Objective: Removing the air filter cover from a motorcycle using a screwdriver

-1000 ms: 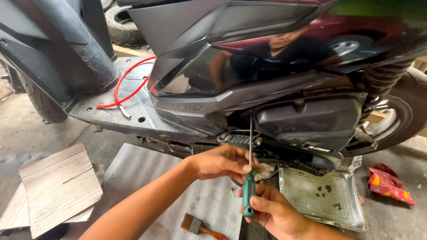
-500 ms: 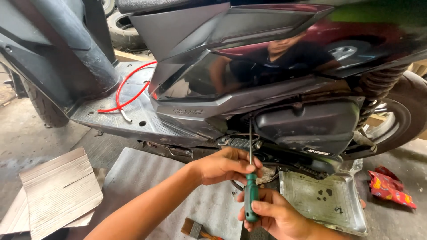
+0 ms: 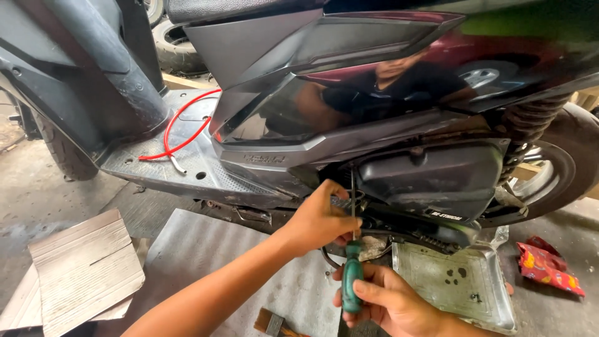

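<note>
Low in the middle of the frame stands one green-handled screwdriver with a thin steel shaft, upright, its tip reaching into the dark underside of the grey and maroon scooter that fills the upper part of the picture. The right hand is wrapped in a fist around the green handle at the bottom centre. The left hand, just above it, has its fingers curled together with the fingertips pinching the shaft near the engine parts.

Just right of the hands lies one dented, stained metal drip tray on the floor. Beyond it, at the lower right edge, is one crumpled red wrapper. At the bottom centre one wooden-handled brush peeks in. One corrugated grey sheet lies under the arms, and pieces of pale cardboard sit at the lower left. One red hose loops over the scooter's footboard at the upper left.
</note>
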